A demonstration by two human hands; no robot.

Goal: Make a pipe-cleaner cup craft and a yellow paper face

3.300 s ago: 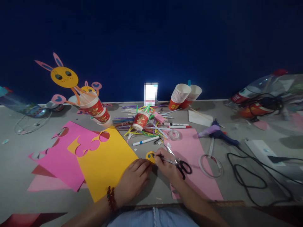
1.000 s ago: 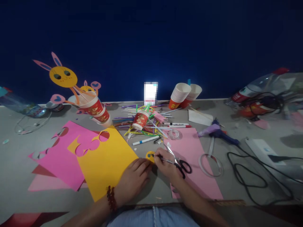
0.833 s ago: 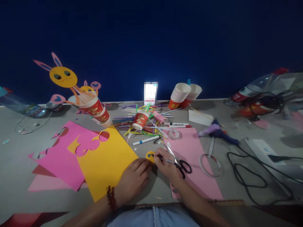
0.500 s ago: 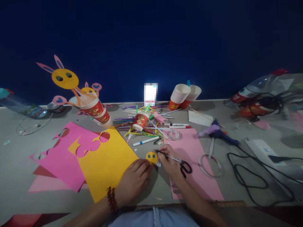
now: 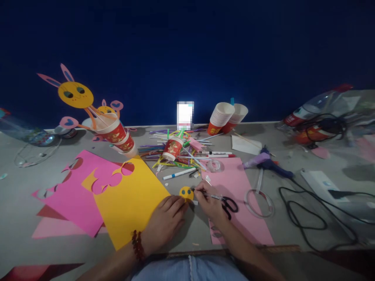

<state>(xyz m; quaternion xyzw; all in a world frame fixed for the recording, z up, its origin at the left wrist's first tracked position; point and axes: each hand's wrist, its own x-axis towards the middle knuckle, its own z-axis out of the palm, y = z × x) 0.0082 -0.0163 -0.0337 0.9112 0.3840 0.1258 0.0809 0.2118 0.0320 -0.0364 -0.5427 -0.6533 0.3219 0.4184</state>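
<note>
A small round yellow paper face (image 5: 186, 192) with two dark blue eyes lies on the table in the middle. My left hand (image 5: 167, 216) lies palm down, its fingers flat and its fingertips on the face's lower edge. A pen (image 5: 211, 195) is gripped in my right hand (image 5: 208, 200). Its dark tip meets the face beside the right-hand eye. Black-handled scissors (image 5: 230, 206) rest beneath the right hand, their blades mostly covered. A small white strip (image 5: 195, 202) shows beside the face.
Yellow paper (image 5: 125, 210) and magenta paper (image 5: 79, 195) lie left, pink paper (image 5: 243, 203) right. Straws and pipe cleaners surround a red cup (image 5: 172, 148) behind. Cups (image 5: 113, 132) with a rabbit face (image 5: 75, 95) stand left. A glue gun (image 5: 272, 166) and its black cord (image 5: 304, 212) lie right.
The pen tip has moved from just above the face down to its right-hand eye, with my right hand lowering slightly. My left hand stays on the face. The whole view has shifted a little.
</note>
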